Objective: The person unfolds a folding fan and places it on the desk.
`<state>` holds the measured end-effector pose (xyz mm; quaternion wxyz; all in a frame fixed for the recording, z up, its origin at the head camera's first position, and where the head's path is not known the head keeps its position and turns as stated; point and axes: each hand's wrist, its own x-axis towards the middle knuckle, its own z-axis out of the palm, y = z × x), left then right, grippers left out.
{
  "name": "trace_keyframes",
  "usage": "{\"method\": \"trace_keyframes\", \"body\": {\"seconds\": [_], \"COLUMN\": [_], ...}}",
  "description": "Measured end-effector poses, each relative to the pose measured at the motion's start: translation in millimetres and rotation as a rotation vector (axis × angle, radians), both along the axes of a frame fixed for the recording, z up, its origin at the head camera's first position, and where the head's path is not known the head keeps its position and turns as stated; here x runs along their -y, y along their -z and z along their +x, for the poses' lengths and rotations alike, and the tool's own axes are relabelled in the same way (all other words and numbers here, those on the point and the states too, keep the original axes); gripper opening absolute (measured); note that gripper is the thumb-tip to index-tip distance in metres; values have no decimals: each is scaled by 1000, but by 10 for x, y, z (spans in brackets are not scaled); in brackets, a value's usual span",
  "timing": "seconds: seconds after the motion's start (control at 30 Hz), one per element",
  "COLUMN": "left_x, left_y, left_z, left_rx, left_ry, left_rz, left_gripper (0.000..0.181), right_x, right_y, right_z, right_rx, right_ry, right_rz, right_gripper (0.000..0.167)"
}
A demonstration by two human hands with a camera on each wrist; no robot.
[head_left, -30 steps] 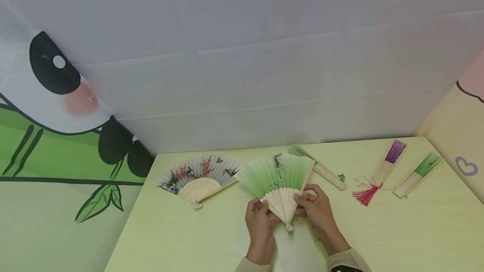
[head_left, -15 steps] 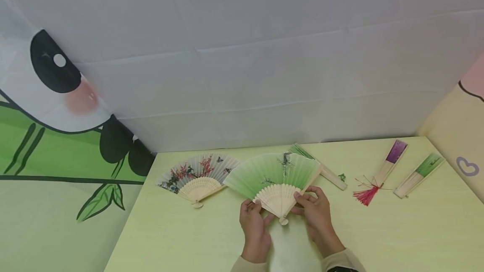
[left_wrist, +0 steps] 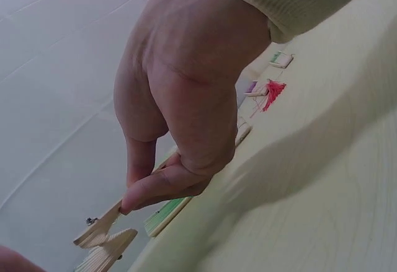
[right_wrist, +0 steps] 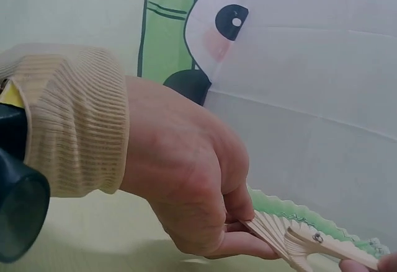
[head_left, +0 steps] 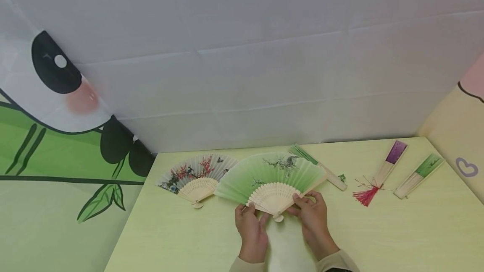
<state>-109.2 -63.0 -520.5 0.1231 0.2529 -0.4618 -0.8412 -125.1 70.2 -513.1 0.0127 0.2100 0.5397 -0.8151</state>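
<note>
A green folding fan (head_left: pixel 277 175), spread wide with its pale ribs toward the person, is held in both hands near the middle of the table. My left hand (head_left: pixel 251 230) pinches its left outer rib between thumb and fingers. On the right side, my right hand (head_left: pixel 314 221) grips the other outer rib, thumb on top. Dark branch patterns show on the green leaf. The left wrist view has the left hand (left_wrist: pixel 186 92) pinching a rib of the fan (left_wrist: pixel 102 222). In the right wrist view the right hand (right_wrist: pixel 192 173) holds the fan's ribs (right_wrist: pixel 273 232).
A spread grey fan with red blossoms (head_left: pixel 202 179) lies at left, partly overlapped by the green one. Behind it to the right lies a folded green fan (head_left: pixel 332 176). Further right are a folded purple fan (head_left: pixel 389 165) with a red tassel (head_left: pixel 366 195) and another folded green fan (head_left: pixel 419 175).
The green fan has spread from a narrower wedge to a wide arc. My left hand has moved left with its rib; my right hand has shifted slightly left and down.
</note>
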Motion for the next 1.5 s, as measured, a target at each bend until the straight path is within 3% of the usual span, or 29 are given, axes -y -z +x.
{"method": "trace_keyframes", "body": {"seconds": [0.4, 1.07, 1.3, 1.5], "left_x": [55, 95, 93, 98], "left_y": [4, -8, -18, -21], "left_z": [4, -19, -26, -42], "left_rx": [-11, 13, 17, 36], "left_ry": [-71, -136, -133, -83], "left_rz": [37, 89, 91, 60], "left_gripper": [14, 12, 17, 38], "right_x": [89, 204, 210, 180], "right_y": [35, 95, 103, 182], "right_z": [5, -7, -24, -61], "right_rx": [-3, -14, -9, -30], "right_ry": [28, 50, 59, 25], "right_rz": [-75, -155, -121, -20], "right_gripper": [22, 21, 31, 43]}}
